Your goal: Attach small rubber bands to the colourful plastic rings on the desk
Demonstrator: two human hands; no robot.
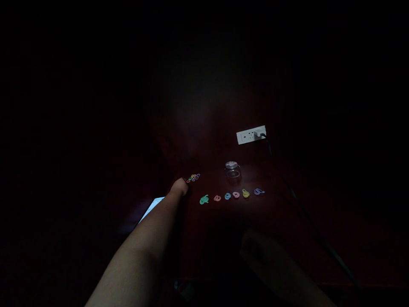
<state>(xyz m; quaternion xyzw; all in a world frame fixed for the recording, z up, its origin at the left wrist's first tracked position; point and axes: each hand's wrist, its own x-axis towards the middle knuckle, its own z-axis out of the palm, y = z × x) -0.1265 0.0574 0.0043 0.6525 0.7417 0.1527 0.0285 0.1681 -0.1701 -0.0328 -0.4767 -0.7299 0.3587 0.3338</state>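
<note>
My left hand (179, 186) reaches forward beside a small cluster of coloured rings (193, 177), which look like little hair ties. Its fingers are mostly hidden behind the back of the hand. In deep shadow near the front, my right hand (257, 247) is dim, its fingers seemingly curled in, and whatever they hold does not show. Between the hands and the wall runs a row of small band piles: green (204, 199), orange (217, 198), blue (227, 196), pink (236, 195), yellow (246, 193) and purple (259, 192). Behind them stands a clear lidded jar (232, 170).
A lit screen (151, 207) lies left of my forearm, partly covered by it. A white socket panel (251, 135) holds a plug (259, 133), with a dark cable (306, 213) trailing down to the right. Most surroundings are black.
</note>
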